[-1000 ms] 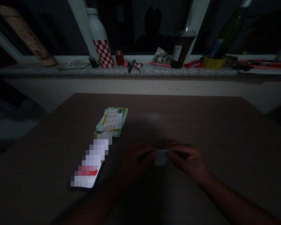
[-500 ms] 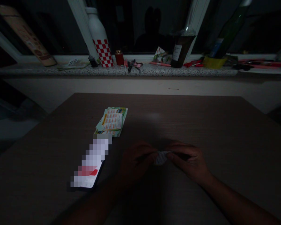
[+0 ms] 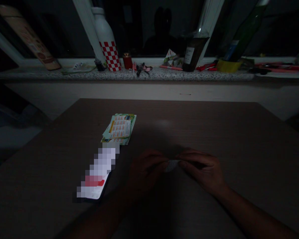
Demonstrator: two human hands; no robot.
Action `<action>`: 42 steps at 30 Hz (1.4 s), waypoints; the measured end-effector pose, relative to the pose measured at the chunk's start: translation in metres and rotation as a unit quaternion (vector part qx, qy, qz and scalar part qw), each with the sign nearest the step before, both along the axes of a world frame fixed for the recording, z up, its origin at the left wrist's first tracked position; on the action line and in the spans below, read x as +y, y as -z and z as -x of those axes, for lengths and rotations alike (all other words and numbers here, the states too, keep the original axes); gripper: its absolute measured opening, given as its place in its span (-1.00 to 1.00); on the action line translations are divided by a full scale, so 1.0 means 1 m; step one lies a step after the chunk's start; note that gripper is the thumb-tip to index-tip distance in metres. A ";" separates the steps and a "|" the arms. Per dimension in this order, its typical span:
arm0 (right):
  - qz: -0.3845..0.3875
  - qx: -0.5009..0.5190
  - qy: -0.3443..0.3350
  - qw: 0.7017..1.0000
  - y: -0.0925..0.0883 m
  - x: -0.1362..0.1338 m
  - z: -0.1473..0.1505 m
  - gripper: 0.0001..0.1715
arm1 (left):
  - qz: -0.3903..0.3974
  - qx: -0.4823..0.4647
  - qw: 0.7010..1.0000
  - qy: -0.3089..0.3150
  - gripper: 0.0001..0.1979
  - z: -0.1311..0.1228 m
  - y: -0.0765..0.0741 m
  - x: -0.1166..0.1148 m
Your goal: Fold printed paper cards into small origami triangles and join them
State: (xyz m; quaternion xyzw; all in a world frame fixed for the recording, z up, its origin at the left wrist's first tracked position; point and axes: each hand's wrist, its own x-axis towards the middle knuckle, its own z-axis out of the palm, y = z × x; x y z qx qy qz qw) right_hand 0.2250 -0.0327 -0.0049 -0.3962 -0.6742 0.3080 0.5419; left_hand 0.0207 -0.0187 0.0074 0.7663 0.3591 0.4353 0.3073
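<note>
At a brown table below dark windows, 2 hands pinch paper.

Small pale paper slip, faintly printed in lines. Tilted, foreshortened; pinched at both sides, well short of far edge of table.

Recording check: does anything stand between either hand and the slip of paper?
Nothing visible does. The left hand and right hand both already pinch the slip, one at each side. The phone and cards lie off to the left, not between them.
</note>
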 end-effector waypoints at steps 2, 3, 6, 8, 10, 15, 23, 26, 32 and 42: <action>0.002 -0.002 -0.005 1.000 0.000 0.000 0.000 -0.78 | 0.003 0.008 1.000 -0.003 -0.91 0.000 0.000 0.000; 0.003 -0.001 -0.007 1.000 0.001 0.000 0.000 -0.78 | 0.002 0.010 1.000 -0.002 -0.91 0.000 0.000 0.000; 0.005 0.005 -0.005 1.000 0.002 0.000 0.000 -0.78 | 0.002 0.008 1.000 0.001 -0.90 0.001 0.000 0.000; 0.007 0.007 -0.003 1.000 0.002 0.000 0.000 -0.78 | 0.005 0.009 1.000 0.001 -0.90 0.001 0.000 0.001; 0.004 0.010 0.000 1.000 0.001 0.000 0.000 -0.79 | 0.008 0.015 1.000 -0.003 -0.89 0.001 0.000 0.001; -0.001 0.007 -0.003 1.000 -0.001 0.000 0.000 -0.79 | 0.009 0.018 1.000 -0.008 -0.90 0.001 -0.002 0.000; 0.006 0.004 -0.002 1.000 -0.001 0.000 0.000 -0.80 | 0.014 0.017 1.000 -0.005 -0.90 0.001 -0.002 0.000; 0.006 0.002 0.000 1.000 -0.001 -0.001 0.001 -0.81 | 0.027 0.025 0.999 -0.008 -0.89 0.002 -0.001 0.000; 0.002 0.016 -0.002 1.000 -0.004 -0.001 0.002 -0.80 | 0.006 0.029 0.999 -0.014 -0.89 0.001 -0.003 -0.001; -0.011 -0.002 0.018 1.000 -0.008 -0.005 0.006 -0.82 | -0.053 0.019 0.997 -0.043 -0.88 0.000 -0.004 -0.003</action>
